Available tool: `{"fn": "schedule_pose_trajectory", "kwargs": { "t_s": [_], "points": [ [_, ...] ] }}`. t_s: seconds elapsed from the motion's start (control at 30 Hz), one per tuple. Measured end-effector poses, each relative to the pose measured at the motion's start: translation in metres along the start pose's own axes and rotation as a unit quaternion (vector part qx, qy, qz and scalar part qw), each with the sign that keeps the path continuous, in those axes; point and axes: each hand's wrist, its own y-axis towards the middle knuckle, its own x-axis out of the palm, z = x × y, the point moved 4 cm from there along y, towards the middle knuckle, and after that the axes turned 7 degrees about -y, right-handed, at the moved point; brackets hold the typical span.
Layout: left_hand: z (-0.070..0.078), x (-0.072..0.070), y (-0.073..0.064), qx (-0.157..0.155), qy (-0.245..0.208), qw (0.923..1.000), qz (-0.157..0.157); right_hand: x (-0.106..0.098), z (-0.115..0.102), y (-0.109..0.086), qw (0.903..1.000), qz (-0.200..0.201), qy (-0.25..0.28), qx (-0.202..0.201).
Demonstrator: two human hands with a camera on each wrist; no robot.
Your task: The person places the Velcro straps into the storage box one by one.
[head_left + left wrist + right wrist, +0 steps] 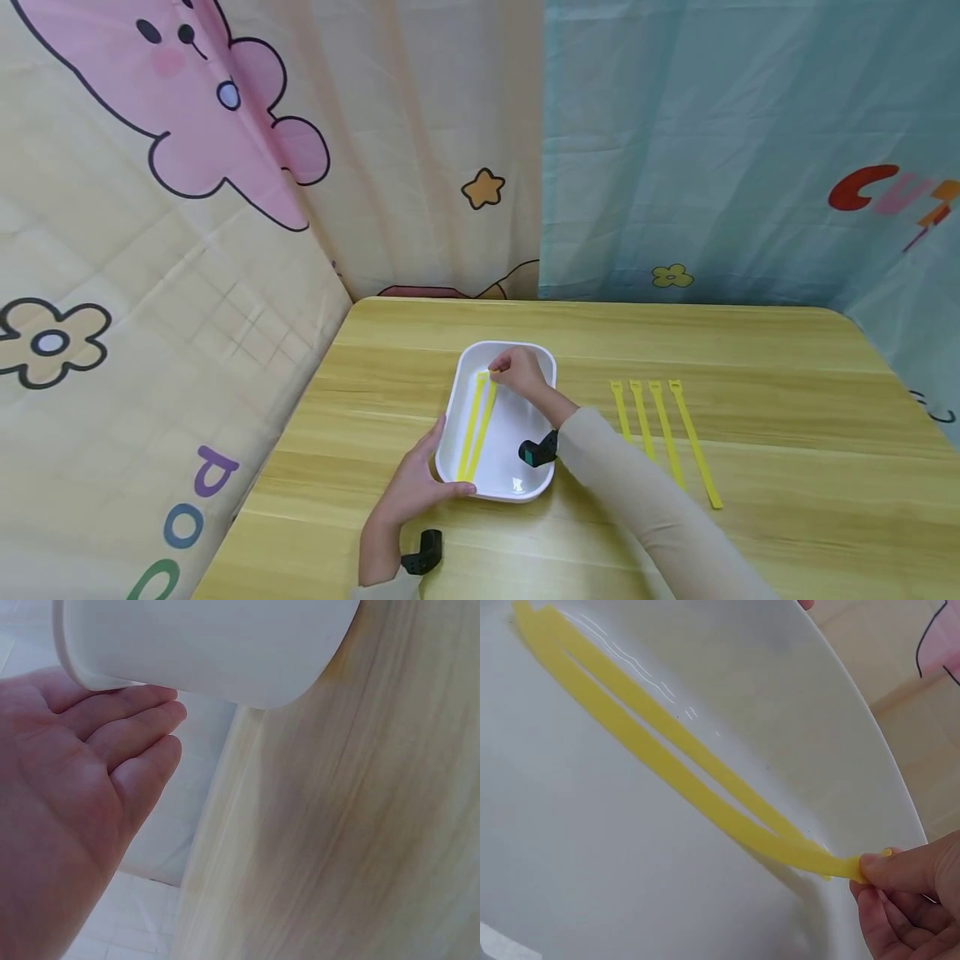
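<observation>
A white rectangular tray (510,421) with rounded corners sits on the wooden table. Two yellow cable straps lie lengthwise inside, along its left side. Thumb and fingers of my right hand (521,372) pinch the far end of one cable strap (622,735), lifting that end off the tray floor. Beside it the other cable strap (667,727) lies flat. My left hand (412,483) holds the tray's near left corner, thumb over the front rim. In the left wrist view its fingers (142,724) lie against the outer wall, below the rim.
Right of the tray, several more yellow cable straps (697,446) lie side by side on the table (810,417), partly covered by my right sleeve (645,500). Printed curtains (420,150) hang behind the table and along its left side.
</observation>
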Motion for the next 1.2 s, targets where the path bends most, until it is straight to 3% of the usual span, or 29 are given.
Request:
{"fn": "schedule_pose_trajectory", "kwargs": {
  "t_s": [0.33, 0.4, 0.57, 0.63, 0.93, 1.2],
  "points": [
    [0.002, 0.0, 0.001, 0.003, 0.0, 1.0, 0.0, 0.003, 0.003, 0.004, 0.9996, 0.0, -0.012, -0.026],
    [0.013, -0.001, -0.001, 0.001, -0.005, 1.0, -0.002, 0.004, 0.004, 0.005, 0.9994, 0.001, -0.017, -0.03],
    [0.011, 0.0, -0.001, -0.002, -0.008, 1.0, -0.002, 0.005, 0.005, 0.006, 0.9988, 0.004, -0.032, -0.037],
    [0.0, 0.0, 0.0, 0.002, -0.004, 1.0, -0.001, 0.006, 0.005, 0.006, 0.9986, 0.004, -0.037, -0.039],
    [0.001, 0.0, 0.0, 0.009, -0.01, 0.9999, 0.001, 0.005, 0.004, 0.004, 0.9976, 0.013, -0.046, -0.049],
    [0.0, 0.0, -0.001, 0.013, 0.007, 0.9999, 0.003, 0.003, 0.004, 0.004, 0.9962, 0.047, -0.048, -0.056]
  ]
}}
